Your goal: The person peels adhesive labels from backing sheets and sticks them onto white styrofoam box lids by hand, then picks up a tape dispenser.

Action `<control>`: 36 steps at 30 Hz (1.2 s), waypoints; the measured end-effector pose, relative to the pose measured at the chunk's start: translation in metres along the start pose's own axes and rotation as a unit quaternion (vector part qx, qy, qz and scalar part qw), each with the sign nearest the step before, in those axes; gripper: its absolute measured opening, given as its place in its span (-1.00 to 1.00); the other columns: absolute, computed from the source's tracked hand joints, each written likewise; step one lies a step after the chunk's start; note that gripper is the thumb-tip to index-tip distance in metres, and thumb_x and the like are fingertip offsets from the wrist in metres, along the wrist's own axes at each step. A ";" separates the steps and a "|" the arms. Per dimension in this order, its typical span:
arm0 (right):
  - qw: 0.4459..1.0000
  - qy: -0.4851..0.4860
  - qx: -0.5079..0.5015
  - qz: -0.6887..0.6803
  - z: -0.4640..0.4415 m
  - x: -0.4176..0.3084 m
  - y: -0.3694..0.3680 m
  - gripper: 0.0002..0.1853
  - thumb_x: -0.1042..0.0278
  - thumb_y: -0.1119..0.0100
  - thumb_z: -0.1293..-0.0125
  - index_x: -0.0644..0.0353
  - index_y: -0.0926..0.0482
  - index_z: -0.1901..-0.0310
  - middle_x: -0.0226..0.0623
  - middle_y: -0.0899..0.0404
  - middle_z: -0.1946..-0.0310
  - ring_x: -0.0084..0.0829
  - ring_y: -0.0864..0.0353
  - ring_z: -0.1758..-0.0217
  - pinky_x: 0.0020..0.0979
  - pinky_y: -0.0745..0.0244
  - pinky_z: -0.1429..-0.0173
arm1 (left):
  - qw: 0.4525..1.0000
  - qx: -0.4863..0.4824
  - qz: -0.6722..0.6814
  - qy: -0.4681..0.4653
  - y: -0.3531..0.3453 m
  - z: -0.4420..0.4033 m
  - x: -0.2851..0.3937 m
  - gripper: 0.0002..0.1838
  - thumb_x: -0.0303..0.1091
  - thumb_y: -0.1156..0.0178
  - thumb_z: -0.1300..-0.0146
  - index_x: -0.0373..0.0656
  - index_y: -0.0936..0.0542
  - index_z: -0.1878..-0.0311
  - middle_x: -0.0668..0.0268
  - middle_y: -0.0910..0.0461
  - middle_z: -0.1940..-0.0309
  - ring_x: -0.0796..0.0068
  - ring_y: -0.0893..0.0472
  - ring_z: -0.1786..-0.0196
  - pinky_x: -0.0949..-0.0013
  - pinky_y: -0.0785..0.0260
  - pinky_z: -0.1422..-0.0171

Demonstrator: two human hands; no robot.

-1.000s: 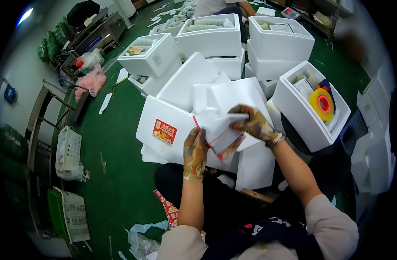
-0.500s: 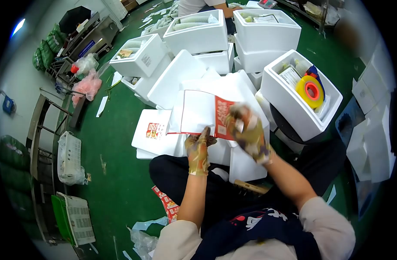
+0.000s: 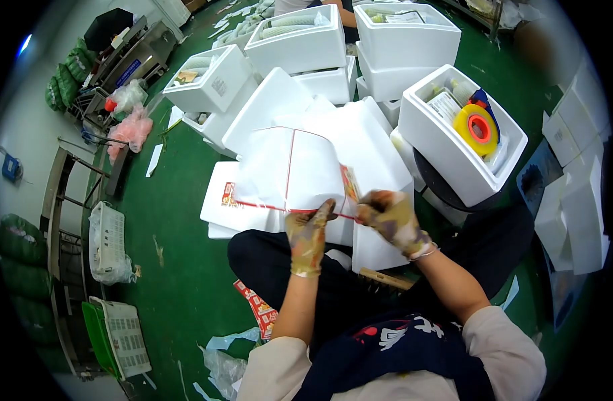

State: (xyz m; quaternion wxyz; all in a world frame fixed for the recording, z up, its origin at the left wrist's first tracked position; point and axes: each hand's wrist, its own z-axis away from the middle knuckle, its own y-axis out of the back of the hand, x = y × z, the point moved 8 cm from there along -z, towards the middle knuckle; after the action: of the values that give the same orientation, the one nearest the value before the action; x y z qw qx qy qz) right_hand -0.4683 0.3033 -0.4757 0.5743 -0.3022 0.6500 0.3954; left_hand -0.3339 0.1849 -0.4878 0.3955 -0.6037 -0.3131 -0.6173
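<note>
A white paper sheet [image 3: 313,170] with red-printed edges and a red line across it is curved up over a pile of white foam lids [image 3: 379,157]. My left hand [image 3: 306,240], in a mottled yellow-brown glove, pinches its near edge between thumb and fingers. At the sheet's right corner, where red print shows, my right hand [image 3: 395,219] in a matching glove has its fingers closed on the edge. Left of the sheet, a lid [image 3: 219,214] with a red printed mark lies partly covered. Under my hands, the lids slope towards my crossed legs.
To the right, a foam box [image 3: 447,157] holds a yellow tape roll [image 3: 461,127] in a blue dispenser and wrapped produce. More filled foam boxes [image 3: 300,57] are stacked ahead, with another person behind them. Red printed paper [image 3: 256,307] and clear plastic [image 3: 223,367] lie on the green floor.
My right hand has come down and is steadier at the sheet's right corner. The sheet has turned and bowed, showing less red print. The view has shifted slightly.
</note>
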 end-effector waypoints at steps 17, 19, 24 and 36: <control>0.852 0.424 -0.093 0.290 0.027 -0.033 0.002 -0.75 0.42 -0.25 0.03 0.00 -0.60 0.23 -0.36 -0.56 0.20 -0.30 -0.56 0.16 -0.28 -0.50 0.13 | 0.987 0.000 0.079 0.139 0.051 -0.069 -0.082 -0.62 -0.54 -0.17 -0.14 -0.41 -0.49 -0.06 0.18 -0.59 0.20 0.37 -0.61 0.24 0.39 -0.53 0.14; 0.965 0.228 -0.114 -0.061 0.039 0.032 0.041 -0.86 0.44 -0.22 -0.12 0.07 -0.59 0.24 -0.40 -0.54 0.26 -0.39 -0.55 0.18 -0.36 -0.47 0.19 | 0.988 0.024 0.115 0.104 0.064 -0.066 -0.080 -0.65 -0.64 -0.08 -0.14 -0.37 -0.48 -0.04 0.14 -0.57 0.15 0.34 -0.61 0.19 0.37 -0.54 0.07; 0.996 0.080 0.023 -0.022 -0.034 0.013 0.119 -0.93 0.52 -0.13 -0.14 0.26 -0.53 0.32 -0.32 -0.52 0.44 -0.50 -0.53 0.31 -0.46 -0.44 0.20 | 0.961 0.165 0.212 0.062 0.099 -0.049 -0.112 -0.68 -0.66 -0.07 -0.12 -0.34 -0.48 0.02 0.18 -0.57 0.11 0.34 -0.60 0.11 0.31 -0.51 -0.03; 0.937 -0.032 -0.029 0.346 -0.244 0.202 0.066 -0.47 0.13 -0.38 -0.06 0.28 -0.51 0.01 -0.03 -0.55 0.07 -0.11 -0.55 -0.05 -0.27 -0.45 -0.11 | 0.805 -0.153 -0.544 0.180 -0.022 -0.085 -0.196 -0.39 0.17 -0.04 -0.29 -0.26 -0.50 -0.07 -0.03 -0.62 0.10 0.01 -0.60 -0.02 0.18 -0.38 -0.15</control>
State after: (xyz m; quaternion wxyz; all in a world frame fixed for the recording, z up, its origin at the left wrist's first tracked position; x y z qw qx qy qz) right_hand -0.6800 0.1385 -0.6570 0.4133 -0.0621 0.6837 0.5983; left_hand -0.4035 0.1435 -0.6867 -0.0530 -0.2654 -0.4152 -0.8686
